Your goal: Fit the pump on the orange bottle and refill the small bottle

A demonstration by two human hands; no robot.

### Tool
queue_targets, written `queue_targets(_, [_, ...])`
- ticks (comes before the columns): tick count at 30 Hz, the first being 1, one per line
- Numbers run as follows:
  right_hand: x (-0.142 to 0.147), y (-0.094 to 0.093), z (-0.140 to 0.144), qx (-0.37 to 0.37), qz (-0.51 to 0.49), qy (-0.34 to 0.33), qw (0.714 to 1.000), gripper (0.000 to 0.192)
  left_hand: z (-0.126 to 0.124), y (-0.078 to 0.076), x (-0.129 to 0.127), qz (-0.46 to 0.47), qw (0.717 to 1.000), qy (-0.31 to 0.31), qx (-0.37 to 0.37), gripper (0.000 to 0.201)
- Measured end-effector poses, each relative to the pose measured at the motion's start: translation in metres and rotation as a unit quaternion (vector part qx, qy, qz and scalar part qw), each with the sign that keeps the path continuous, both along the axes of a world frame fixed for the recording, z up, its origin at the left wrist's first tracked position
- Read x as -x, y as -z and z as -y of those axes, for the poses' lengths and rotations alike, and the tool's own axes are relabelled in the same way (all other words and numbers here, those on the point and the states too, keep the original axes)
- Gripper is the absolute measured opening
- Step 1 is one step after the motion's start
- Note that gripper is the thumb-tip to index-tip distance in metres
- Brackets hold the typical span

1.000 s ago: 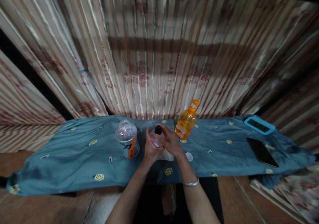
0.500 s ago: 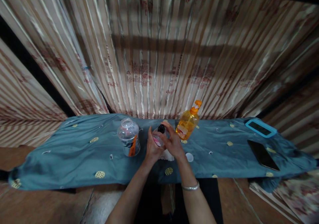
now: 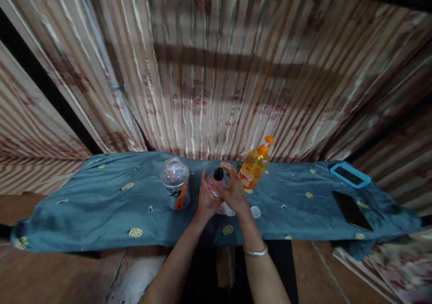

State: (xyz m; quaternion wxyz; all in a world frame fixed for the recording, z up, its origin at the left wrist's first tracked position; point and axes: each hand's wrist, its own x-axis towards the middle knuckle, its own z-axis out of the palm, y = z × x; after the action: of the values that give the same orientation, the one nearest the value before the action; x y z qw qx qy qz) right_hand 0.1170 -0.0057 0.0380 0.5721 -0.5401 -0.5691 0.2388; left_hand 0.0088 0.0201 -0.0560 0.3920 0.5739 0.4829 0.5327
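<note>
Both hands closed on the small bottle, held just above the blue cloth: left hand wraps the body, right hand has fingertips at the black cap. Cap sits on the neck; whether tight or loose, cannot tell. Pink contents inside, none spilled. White pad beneath. Clear jar left, open-topped. Orange pump bottle right, untouched. White lid loose on the cloth. Two phones far right.
</note>
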Motion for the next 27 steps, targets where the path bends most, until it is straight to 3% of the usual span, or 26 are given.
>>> queue_targets(3, [0.003, -0.005, -0.002, 0.008, 0.004, 0.042, 0.999, 0.05, -0.002, 0.004, -0.001, 0.005, 1.0, -0.002, 0.0, 0.137])
queue_targets(5, [0.004, -0.007, 0.0, 0.008, 0.011, 0.031, 0.999, 0.045, -0.002, 0.005, -0.001, 0.009, 1.0, -0.001, -0.001, 0.136])
queue_targets(10, [-0.001, -0.008, 0.01, 0.005, 0.044, -0.039, 0.998, 0.075, -0.003, 0.01, -0.003, 0.013, 1.0, -0.002, -0.009, 0.14])
queue_targets(13, [0.001, -0.01, 0.007, 0.009, 0.05, -0.018, 0.999, 0.083, -0.003, 0.013, -0.003, 0.012, 1.0, -0.007, -0.017, 0.137])
queue_targets(16, [0.006, -0.012, 0.002, 0.011, 0.038, 0.04, 0.998, 0.065, -0.003, 0.014, -0.002, 0.009, 1.0, -0.007, -0.017, 0.136])
queue_targets(19, [0.008, -0.011, 0.002, 0.006, 0.035, 0.042, 0.998, 0.051, -0.002, 0.011, -0.001, 0.006, 1.0, -0.006, -0.01, 0.135])
queue_targets(24, [0.0, -0.007, 0.01, -0.001, 0.049, -0.033, 0.998, 0.066, 0.0, 0.007, -0.003, 0.009, 1.0, -0.007, -0.011, 0.137])
queue_targets(27, [-0.001, -0.007, 0.009, 0.006, 0.048, -0.014, 0.999, 0.076, -0.001, 0.008, -0.004, 0.016, 1.0, -0.003, -0.015, 0.137])
